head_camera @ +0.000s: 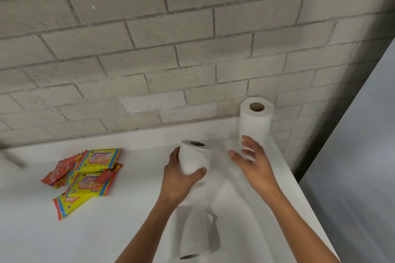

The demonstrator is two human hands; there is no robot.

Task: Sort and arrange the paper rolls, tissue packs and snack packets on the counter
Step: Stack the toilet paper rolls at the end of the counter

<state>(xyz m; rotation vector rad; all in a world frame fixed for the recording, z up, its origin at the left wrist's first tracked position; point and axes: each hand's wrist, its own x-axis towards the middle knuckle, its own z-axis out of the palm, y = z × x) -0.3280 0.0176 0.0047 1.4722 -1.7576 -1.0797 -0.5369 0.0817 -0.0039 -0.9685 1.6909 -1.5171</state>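
My left hand [181, 179] grips a short white paper roll [195, 157] and holds it upright above the white counter [64, 237]. My right hand [253, 162] hovers with fingers spread in front of the foot of a tall white paper roll [255, 121], which stands in the far right corner against the wall. A third white roll [193, 235] lies near the front edge, partly under my left forearm. At the left lies a heap of yellow tissue packs [89, 181] and red snack packets [61, 171], overlapping each other.
A grey brick wall [149, 49] runs along the back of the counter. The counter's right edge drops off beside a grey panel [352, 156]. A blurred grey object [12, 159] sits at the far left by the wall.
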